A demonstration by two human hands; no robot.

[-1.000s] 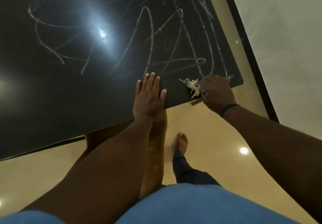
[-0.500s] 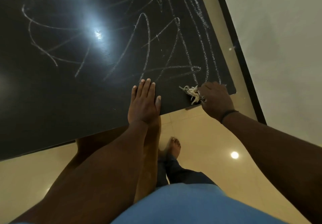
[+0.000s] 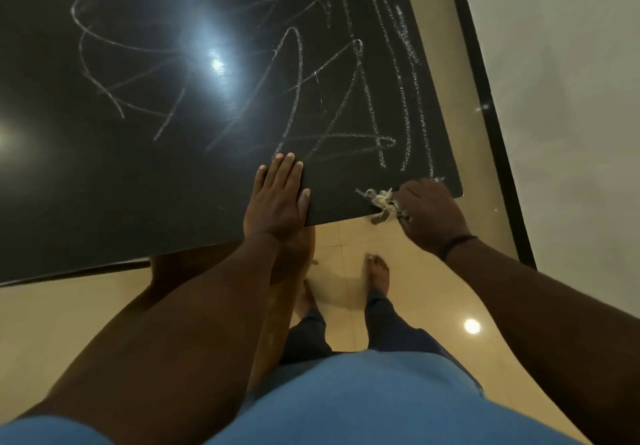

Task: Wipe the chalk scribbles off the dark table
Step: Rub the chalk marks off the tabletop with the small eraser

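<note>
1. Chalk scribbles (image 3: 346, 74) run as thin, grainy white loops and zigzags over most of the dark tabletop (image 3: 104, 185), thickest and most powdery in the long strokes along its right edge.
2. Tabletop surface is smooth, glossy and near-black, with straight edges and a squared near-right corner; a bright ceiling light glares off its middle.
3. Frayed rag (image 3: 381, 200), a pale bundle of stringy, ragged threads, lies at the tabletop's near edge close to that corner, some strands hanging over the edge.
4. Floor (image 3: 346, 243) below is shiny cream tile that mirrors a round lamp; a dark skirting strip (image 3: 485, 108) runs along the pale wall (image 3: 571, 98) on the right.
5. Left hand (image 3: 277, 202) rests flat on the tabletop at the near edge, fingers straight and together, holding nothing.
6. Right hand (image 3: 431, 216) sits at the near-right corner, knuckles up and fingers curled around the rag, which sticks out on its left side; a dark band circles its wrist.
7. Bare feet and dark trouser legs stand on the floor under the edge.
</note>
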